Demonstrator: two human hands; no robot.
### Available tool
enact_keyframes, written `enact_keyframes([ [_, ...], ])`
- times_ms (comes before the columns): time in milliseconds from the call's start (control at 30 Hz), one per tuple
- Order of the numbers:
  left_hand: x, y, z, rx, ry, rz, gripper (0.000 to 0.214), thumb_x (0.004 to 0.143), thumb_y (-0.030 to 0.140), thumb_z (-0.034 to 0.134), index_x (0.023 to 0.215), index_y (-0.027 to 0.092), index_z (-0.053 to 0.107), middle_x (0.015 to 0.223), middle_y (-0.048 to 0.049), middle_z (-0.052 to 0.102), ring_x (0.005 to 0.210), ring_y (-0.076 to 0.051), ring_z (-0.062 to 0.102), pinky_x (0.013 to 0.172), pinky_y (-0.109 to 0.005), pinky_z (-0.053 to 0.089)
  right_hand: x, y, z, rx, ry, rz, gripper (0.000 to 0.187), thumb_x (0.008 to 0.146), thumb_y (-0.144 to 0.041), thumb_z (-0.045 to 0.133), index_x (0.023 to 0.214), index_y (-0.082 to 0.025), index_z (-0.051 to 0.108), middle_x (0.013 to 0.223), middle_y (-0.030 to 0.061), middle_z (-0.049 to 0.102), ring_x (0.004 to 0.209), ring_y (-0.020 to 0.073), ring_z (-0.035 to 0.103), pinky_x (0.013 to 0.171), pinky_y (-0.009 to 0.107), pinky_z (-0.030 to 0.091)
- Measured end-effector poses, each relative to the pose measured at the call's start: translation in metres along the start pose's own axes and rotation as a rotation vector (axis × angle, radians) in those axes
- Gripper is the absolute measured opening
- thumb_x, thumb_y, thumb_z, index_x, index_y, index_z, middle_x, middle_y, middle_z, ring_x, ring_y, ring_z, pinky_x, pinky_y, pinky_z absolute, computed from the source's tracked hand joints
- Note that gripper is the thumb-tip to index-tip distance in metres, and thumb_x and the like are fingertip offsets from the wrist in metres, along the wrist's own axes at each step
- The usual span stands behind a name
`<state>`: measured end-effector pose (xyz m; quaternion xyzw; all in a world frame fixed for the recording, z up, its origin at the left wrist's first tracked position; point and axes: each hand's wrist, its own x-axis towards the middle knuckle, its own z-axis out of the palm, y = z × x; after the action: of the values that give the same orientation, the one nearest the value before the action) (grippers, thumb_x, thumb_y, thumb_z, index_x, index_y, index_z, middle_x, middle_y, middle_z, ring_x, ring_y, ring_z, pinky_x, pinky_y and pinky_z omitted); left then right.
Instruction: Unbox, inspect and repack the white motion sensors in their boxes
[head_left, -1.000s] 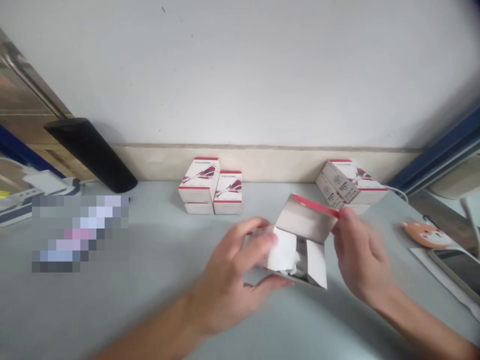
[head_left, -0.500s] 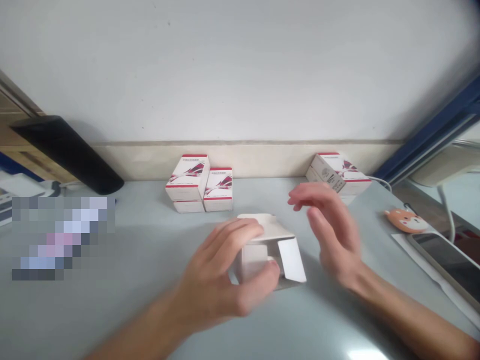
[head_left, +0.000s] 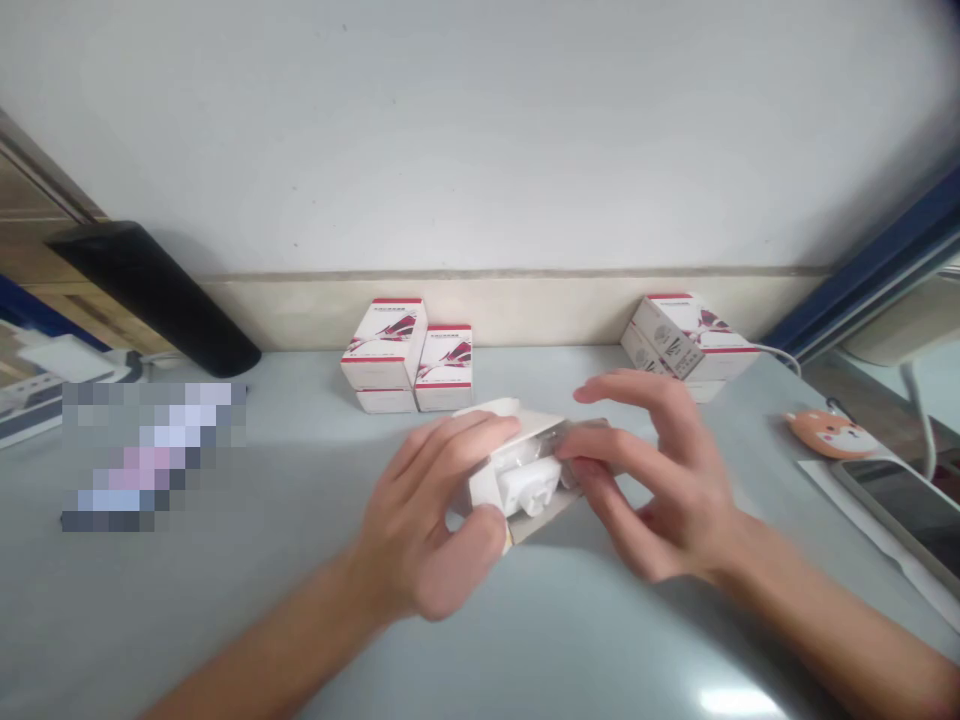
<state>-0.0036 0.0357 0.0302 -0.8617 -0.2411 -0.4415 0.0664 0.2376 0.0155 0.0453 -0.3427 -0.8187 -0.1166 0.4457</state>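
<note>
Nearest, an open white carton clasped between both hands over the grey tabletop. Left grip clenched around the carton's left end, fingers across the top, thumb beneath. Right grip closed on the open right end, fingertips against a white moulded piece seated inside. Farther off, red-banded white boxes in two short stacks before the beige skirting, more white boxes tilted at right, an orange fox-faced pad beside a phone, and a black cylinder at left.
</note>
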Motion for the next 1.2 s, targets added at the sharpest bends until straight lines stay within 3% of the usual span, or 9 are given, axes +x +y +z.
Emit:
enact_keyframes([
  [167, 0.008, -0.003, 0.002, 0.17, 0.078, 0.151, 0.037, 0.083, 0.011, 0.077, 0.076, 0.024, 0.043, 0.118, -0.009, 0.074, 0.113, -0.026, 0.073, 0.083, -0.039, 0.063, -0.003, -0.004, 0.008, 0.148, -0.113, 0.137, 0.024, 0.097, -0.021, 0.064, 0.12, -0.025, 0.068, 0.129, 0.0145, 0.058, 0.117, 0.0317, 0.065, 0.097, 0.051, 0.057],
  [333, 0.013, -0.003, 0.003, 0.228, 0.084, 0.2, 0.027, 0.088, 0.013, 0.073, 0.084, 0.024, 0.049, 0.112, -0.0099, 0.076, 0.105, -0.024, 0.076, 0.085, -0.037, 0.063, -0.005, -0.002, 0.009, 0.338, -0.186, 0.329, 0.009, 0.098, -0.032, 0.071, 0.104, -0.026, 0.068, 0.13, 0.0119, 0.059, 0.12, 0.0295, 0.063, 0.099, 0.047, 0.057],
  [467, 0.016, -0.002, 0.001, 0.265, 0.065, 0.162, 0.027, 0.089, 0.002, 0.063, 0.085, 0.025, 0.048, 0.111, -0.01, 0.077, 0.104, -0.023, 0.076, 0.083, -0.036, 0.061, -0.002, 0.008, 0.006, 0.47, -0.006, 0.407, 0.006, 0.101, -0.029, 0.068, 0.099, -0.026, 0.063, 0.118, 0.0085, 0.069, 0.111, 0.0268, 0.067, 0.097, 0.045, 0.055],
  [567, 0.017, -0.002, 0.0, 0.243, 0.042, 0.13, 0.026, 0.09, 0.003, 0.06, 0.084, 0.025, 0.047, 0.115, -0.0107, 0.076, 0.107, -0.024, 0.075, 0.082, -0.036, 0.06, -0.001, 0.02, 0.005, 0.375, 0.151, 0.553, 0.01, 0.101, -0.034, 0.068, 0.101, -0.027, 0.061, 0.107, 0.0066, 0.072, 0.099, 0.0251, 0.069, 0.088, 0.041, 0.056],
  [633, 0.016, -0.003, -0.001, 0.232, 0.039, 0.132, 0.026, 0.09, 0.003, 0.06, 0.084, 0.025, 0.048, 0.117, -0.0107, 0.076, 0.108, -0.025, 0.074, 0.083, -0.037, 0.058, -0.003, 0.03, 0.007, 0.217, 0.08, 0.623, 0.013, 0.1, -0.038, 0.068, 0.103, -0.026, 0.063, 0.1, 0.0056, 0.073, 0.089, 0.0238, 0.069, 0.081, 0.039, 0.056],
  [800, 0.015, -0.004, -0.001, 0.236, 0.04, 0.136, 0.027, 0.087, 0.005, 0.065, 0.084, 0.025, 0.048, 0.118, -0.0095, 0.076, 0.108, -0.025, 0.074, 0.086, -0.037, 0.057, -0.021, 0.054, 0.024, -0.039, -0.388, 0.687, 0.015, 0.102, -0.033, 0.056, 0.104, -0.026, 0.069, 0.092, 0.0048, 0.074, 0.08, 0.0242, 0.07, 0.074, 0.039, 0.053],
  [900, 0.016, -0.003, -0.001, 0.249, 0.035, 0.146, 0.027, 0.088, 0.009, 0.067, 0.083, 0.025, 0.046, 0.115, -0.0098, 0.076, 0.104, -0.024, 0.075, 0.084, -0.037, 0.059, -0.027, 0.06, 0.031, -0.129, -0.392, 0.595, 0.019, 0.102, -0.032, 0.054, 0.108, -0.025, 0.071, 0.105, 0.0089, 0.073, 0.095, 0.0291, 0.071, 0.081, 0.044, 0.055],
  [1100, 0.018, 0.0, 0.003, 0.304, 0.034, 0.165, 0.023, 0.09, 0.008, 0.067, 0.09, 0.024, 0.051, 0.112, -0.0129, 0.076, 0.106, -0.027, 0.076, 0.085, -0.04, 0.062, -0.009, 0.033, 0.006, -0.101, 0.109, 0.19, 0.026, 0.094, -0.018, 0.062, 0.115, -0.029, 0.072, 0.112, 0.0098, 0.069, 0.098, 0.0283, 0.069, 0.083, 0.046, 0.058],
  [1200, 0.017, 0.001, 0.005, 0.282, 0.033, 0.17, 0.024, 0.09, 0.011, 0.071, 0.089, 0.024, 0.05, 0.115, -0.0137, 0.075, 0.108, -0.027, 0.075, 0.088, -0.04, 0.063, -0.003, 0.012, -0.006, -0.124, 0.061, -0.106, 0.03, 0.088, -0.02, 0.066, 0.114, -0.034, 0.074, 0.119, 0.0078, 0.07, 0.103, 0.0313, 0.068, 0.086, 0.05, 0.058],
])
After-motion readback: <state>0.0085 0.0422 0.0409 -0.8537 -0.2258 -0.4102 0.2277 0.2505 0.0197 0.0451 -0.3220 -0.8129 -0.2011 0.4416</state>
